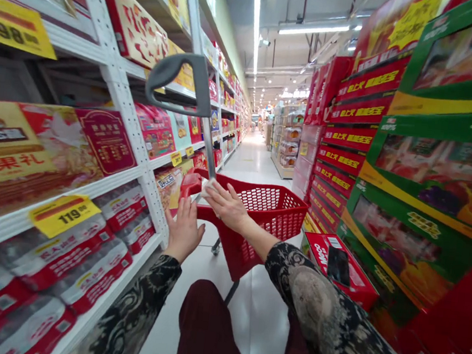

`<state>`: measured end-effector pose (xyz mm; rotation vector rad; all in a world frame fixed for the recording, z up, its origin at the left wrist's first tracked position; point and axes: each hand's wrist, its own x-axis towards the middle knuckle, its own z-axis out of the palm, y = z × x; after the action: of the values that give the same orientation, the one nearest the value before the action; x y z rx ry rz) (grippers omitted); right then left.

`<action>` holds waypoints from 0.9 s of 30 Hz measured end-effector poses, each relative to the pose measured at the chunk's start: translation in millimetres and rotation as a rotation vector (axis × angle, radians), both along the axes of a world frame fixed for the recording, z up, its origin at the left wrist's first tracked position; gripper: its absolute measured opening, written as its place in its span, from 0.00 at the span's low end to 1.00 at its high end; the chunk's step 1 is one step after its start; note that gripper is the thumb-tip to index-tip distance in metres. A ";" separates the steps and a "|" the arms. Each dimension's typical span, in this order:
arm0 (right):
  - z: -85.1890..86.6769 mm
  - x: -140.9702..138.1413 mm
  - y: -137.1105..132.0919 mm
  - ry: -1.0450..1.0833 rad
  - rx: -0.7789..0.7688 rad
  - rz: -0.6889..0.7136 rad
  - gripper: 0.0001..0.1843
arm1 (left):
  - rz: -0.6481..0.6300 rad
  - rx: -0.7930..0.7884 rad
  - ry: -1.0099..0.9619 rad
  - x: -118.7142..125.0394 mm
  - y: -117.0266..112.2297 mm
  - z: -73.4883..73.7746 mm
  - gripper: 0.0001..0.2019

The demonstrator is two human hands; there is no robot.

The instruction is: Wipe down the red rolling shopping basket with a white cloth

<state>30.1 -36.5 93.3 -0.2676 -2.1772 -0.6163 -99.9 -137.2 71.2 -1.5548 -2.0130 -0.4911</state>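
Right hand (227, 205) is grasping a white tissue (206, 187), pressing it onto the rim of the red shopping cart (276, 211). Left hand (183, 230) is resting open, fingers spread, at 7 o'clock from the tissue.

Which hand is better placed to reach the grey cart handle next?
Probably the right hand: it is higher, at the metal pole below the grey handle, with a white cloth at its fingers. The left hand sits lower, near the red basket.
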 end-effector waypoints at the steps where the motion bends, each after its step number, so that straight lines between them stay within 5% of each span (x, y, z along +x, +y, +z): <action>1: -13.5 2.4 -1.7 0.005 0.011 0.000 0.18 | 0.002 0.000 -0.004 0.1 -0.3 0.0 0.32; 4: -32.5 6.6 -0.8 0.029 0.023 -0.014 0.18 | 0.009 0.000 -0.017 1.7 -0.6 0.1 0.31; 10: 12.3 2.2 12.9 0.073 0.042 -0.002 0.19 | 0.007 0.006 -0.029 3.7 0.0 1.3 0.31; 12: 13.8 2.4 12.2 0.079 0.025 0.006 0.19 | 0.001 0.002 -0.040 3.6 -0.9 2.3 0.32; 14: -1.6 4.2 7.4 0.081 -0.002 0.018 0.19 | -0.010 -0.014 -0.041 2.9 -2.4 3.0 0.32; 23: -122.5 11.5 -21.7 0.177 -0.195 -0.005 0.17 | -0.014 -0.021 0.026 -2.1 -8.2 -3.6 0.34; 27: -139.7 21.2 -28.8 0.170 -0.215 -0.003 0.18 | -0.018 -0.023 0.031 -1.6 -8.8 -4.1 0.34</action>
<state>51.3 -65.3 -46.4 -0.4222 -2.0791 -0.3475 -101.6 -146.0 67.1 -1.5856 -1.9895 -0.4502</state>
